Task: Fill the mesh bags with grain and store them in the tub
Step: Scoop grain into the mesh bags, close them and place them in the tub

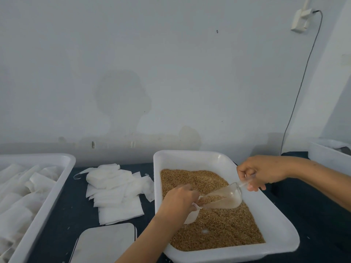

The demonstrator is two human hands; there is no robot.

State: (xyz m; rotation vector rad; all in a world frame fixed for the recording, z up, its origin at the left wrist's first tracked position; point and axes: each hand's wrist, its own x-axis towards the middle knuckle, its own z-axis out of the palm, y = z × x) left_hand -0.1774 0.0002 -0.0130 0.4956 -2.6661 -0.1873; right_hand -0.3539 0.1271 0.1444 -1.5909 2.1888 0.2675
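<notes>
Holding the clear plastic scoop (225,198) by its handle, my right hand (263,172) has its fingers curled tight round the stem, the grip fully closed on it above the right rim of the grain tub (191,156). The scoop is tilted down to the left, with brown grain (224,226) lying along its lower wall near the mouth. My left hand (180,202) pinches the open top of a white mesh bag (191,215), fingers curled on the fabric, the grip closed on it; the bag hangs below the hand with its bottom touching the grain surface. The scoop mouth meets the bag opening just beside my left fingers. Both hands are over the white tub, which holds a bed of grain sloping up toward its far left corner. The tub sits on a dark counter (79,209). To its left, on the counter, lies a loose pile of flat, empty white mesh bags (114,190), some with drawstrings showing. Nearer me, between that pile and my left forearm, is a flat grey-white slab with rounded corners (106,242); I cannot tell what it is. At far left a second white tub (47,198) holds many filled white bags (19,188) lying in rows. At far right, the corner of a third white container (326,156) is in view. A dark cable (303,76) runs down the pale wall from a white socket (302,19).
</notes>
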